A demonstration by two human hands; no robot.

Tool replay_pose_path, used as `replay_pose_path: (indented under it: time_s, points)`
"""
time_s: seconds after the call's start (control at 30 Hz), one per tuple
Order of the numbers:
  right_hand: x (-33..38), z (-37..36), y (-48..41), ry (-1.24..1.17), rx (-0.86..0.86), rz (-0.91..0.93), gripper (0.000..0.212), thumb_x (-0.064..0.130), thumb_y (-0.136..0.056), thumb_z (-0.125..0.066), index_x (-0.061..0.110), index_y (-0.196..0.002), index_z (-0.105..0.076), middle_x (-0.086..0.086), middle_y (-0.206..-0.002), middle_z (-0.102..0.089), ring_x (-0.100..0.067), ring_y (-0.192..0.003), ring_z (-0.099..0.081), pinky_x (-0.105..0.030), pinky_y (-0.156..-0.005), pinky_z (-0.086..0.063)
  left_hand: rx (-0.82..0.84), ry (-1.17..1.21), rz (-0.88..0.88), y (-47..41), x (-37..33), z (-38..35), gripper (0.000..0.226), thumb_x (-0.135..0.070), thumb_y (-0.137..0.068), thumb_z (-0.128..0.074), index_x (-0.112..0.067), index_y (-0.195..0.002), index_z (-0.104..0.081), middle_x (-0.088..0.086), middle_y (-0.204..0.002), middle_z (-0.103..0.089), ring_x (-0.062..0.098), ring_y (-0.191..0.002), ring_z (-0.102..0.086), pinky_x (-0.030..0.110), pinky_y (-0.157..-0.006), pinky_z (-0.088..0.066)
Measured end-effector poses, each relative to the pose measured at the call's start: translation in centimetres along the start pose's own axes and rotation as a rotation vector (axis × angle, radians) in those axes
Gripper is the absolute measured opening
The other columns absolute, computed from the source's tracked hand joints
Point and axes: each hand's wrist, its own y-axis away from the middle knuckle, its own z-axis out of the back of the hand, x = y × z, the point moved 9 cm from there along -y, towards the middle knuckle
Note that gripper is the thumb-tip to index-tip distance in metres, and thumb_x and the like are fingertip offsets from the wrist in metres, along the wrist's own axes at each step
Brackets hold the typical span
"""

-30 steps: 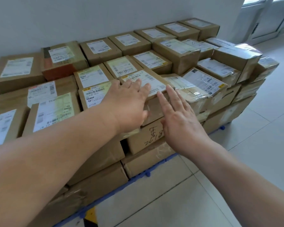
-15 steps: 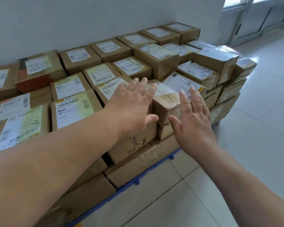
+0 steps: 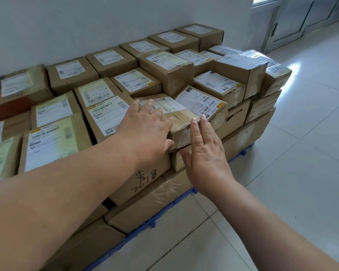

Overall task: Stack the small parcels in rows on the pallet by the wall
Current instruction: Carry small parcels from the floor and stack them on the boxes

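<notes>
Resting flat on top of a small brown cardboard parcel (image 3: 181, 124) bound in glossy clear tape, near the centre of the frame, the left hand (image 3: 147, 130) has its fingers straight and slightly spread across the parcel's white label, with the thumb lying against the front face. The right hand (image 3: 205, 153), just right of it, is also flat: its straight fingers lie close together against the parcel's front right corner and the tips reach the top edge. Neither hand curls round anything, and the 2 are close but not touching. This parcel sits at the front edge of the top layer of a stack of boxy cardboard parcels, ranged in rows that run from the left of the frame to the upper right, each with a white or yellowish printed label. Just right of it, a parcel with a crinkled film-covered barcode label (image 3: 202, 103) lies slightly tilted and touches it. Below the hands, a larger plain carton with black handwritten digits (image 3: 145, 178) forms part of a lower layer. The stack stands on a blue plastic pallet (image 3: 184, 198), whose ribbed edge shows along the bottom, set against a smooth white wall (image 3: 86, 26) across the top. Pale glossy floor tiles (image 3: 301, 173) fill the right side, and a grey metal door frame (image 3: 272, 30) stands at the upper right.
</notes>
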Motion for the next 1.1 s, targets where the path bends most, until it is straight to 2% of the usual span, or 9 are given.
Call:
replay_pose_path:
  time_s: [0.13,0.23,0.37,0.63,0.73,0.8,0.83,0.93,1.1]
  points:
    - [-2.7,1.3,0.2,-0.078,-0.120,-0.051,0.077,0.038,-0.102,-0.043,0.017,-0.157,0.006,-0.007,-0.164,0.014,-0.016,-0.151,0.014,-0.027,-0.120,0.010,0.016,0.011,0.010,-0.5,-0.4,0.7,0.072,-0.064,-0.097,-0.025,-0.025,-0.156,-0.011,0.008,-0.163,-0.014,0.029,-0.151,-0.004,0.053,-0.121,-0.003]
    - [-5.6,0.3,-0.1,-0.145,-0.073,-0.172,0.078,0.042,-0.102,-0.041,0.017,-0.157,0.009,-0.006,-0.165,0.015,-0.014,-0.151,0.014,-0.028,-0.120,0.006,0.009,0.012,-0.006,-1.6,-1.4,1.2,0.074,-0.063,-0.097,-0.025,-0.024,-0.157,-0.006,0.008,-0.164,-0.010,0.028,-0.152,-0.004,0.052,-0.121,-0.001]
    - [-6.5,-1.0,-1.2,-0.176,-0.018,-0.212,0.081,0.051,-0.101,-0.037,0.018,-0.156,0.013,-0.003,-0.164,0.018,-0.012,-0.150,0.015,-0.027,-0.120,0.008,0.019,0.031,-0.028,-3.5,-2.6,1.5,0.073,-0.062,-0.098,-0.027,-0.023,-0.157,-0.007,0.010,-0.164,-0.011,0.028,-0.151,-0.007,0.052,-0.121,-0.002]
    - [-5.5,-2.3,-2.4,-0.235,-0.009,-0.262,0.089,0.059,-0.098,-0.031,0.014,-0.153,0.021,-0.006,-0.162,0.026,-0.015,-0.150,0.017,-0.031,-0.121,0.006,0.097,-0.015,0.001,-5.1,-2.5,0.5,0.067,-0.058,-0.099,-0.028,-0.022,-0.155,-0.018,0.008,-0.155,-0.035,0.029,-0.145,-0.025,0.053,-0.118,-0.016]
    - [-6.2,-1.8,-2.2,-0.209,-0.009,-0.230,0.084,0.059,-0.099,-0.029,0.016,-0.155,0.016,-0.004,-0.164,0.019,-0.015,-0.151,0.014,-0.030,-0.121,0.006,0.087,-0.014,-0.007,-5.2,-2.7,0.8,0.068,-0.062,-0.098,-0.026,-0.023,-0.153,-0.023,0.006,-0.152,-0.039,0.028,-0.143,-0.030,0.051,-0.116,-0.019]
    - [-7.1,-0.1,-2.2,-0.197,-0.089,-0.213,0.080,0.059,-0.098,-0.028,0.017,-0.158,0.005,-0.005,-0.166,0.005,-0.016,-0.152,0.006,-0.030,-0.121,0.003,0.071,0.016,-0.009,-5.5,-2.8,1.4,0.073,-0.068,-0.095,-0.023,-0.024,-0.153,-0.020,0.007,-0.155,-0.034,0.027,-0.144,-0.028,0.049,-0.115,-0.021]
    - [-7.8,0.8,-2.3,-0.205,-0.138,-0.214,0.079,0.058,-0.098,-0.029,0.017,-0.158,0.001,-0.005,-0.166,0.001,-0.015,-0.152,0.004,-0.030,-0.121,0.002,0.054,0.043,-0.009,-5.9,-2.9,1.7,0.076,-0.069,-0.094,-0.022,-0.025,-0.155,-0.013,0.008,-0.159,-0.026,0.027,-0.146,-0.023,0.048,-0.116,-0.020]
    - [-10.0,2.7,-3.6,-0.239,-0.190,-0.244,0.083,0.061,-0.095,-0.032,0.017,-0.158,0.001,-0.005,-0.166,0.005,-0.015,-0.152,0.006,-0.032,-0.121,0.000,0.010,0.194,-0.041,-7.5,-3.7,3.1,0.077,-0.066,-0.096,-0.025,-0.026,-0.157,0.003,0.005,-0.165,-0.001,0.024,-0.151,-0.007,0.046,-0.120,-0.013]
    - [-12.3,3.2,-6.8,-0.188,-0.129,-0.252,0.082,0.061,-0.097,-0.033,0.022,-0.157,0.007,-0.002,-0.165,0.013,-0.016,-0.152,0.011,-0.034,-0.122,0.002,0.016,0.371,-0.107,-11.2,-5.3,4.2,0.069,-0.054,-0.101,-0.030,-0.027,-0.157,0.000,0.001,-0.166,0.000,0.019,-0.152,-0.004,0.042,-0.122,-0.010]
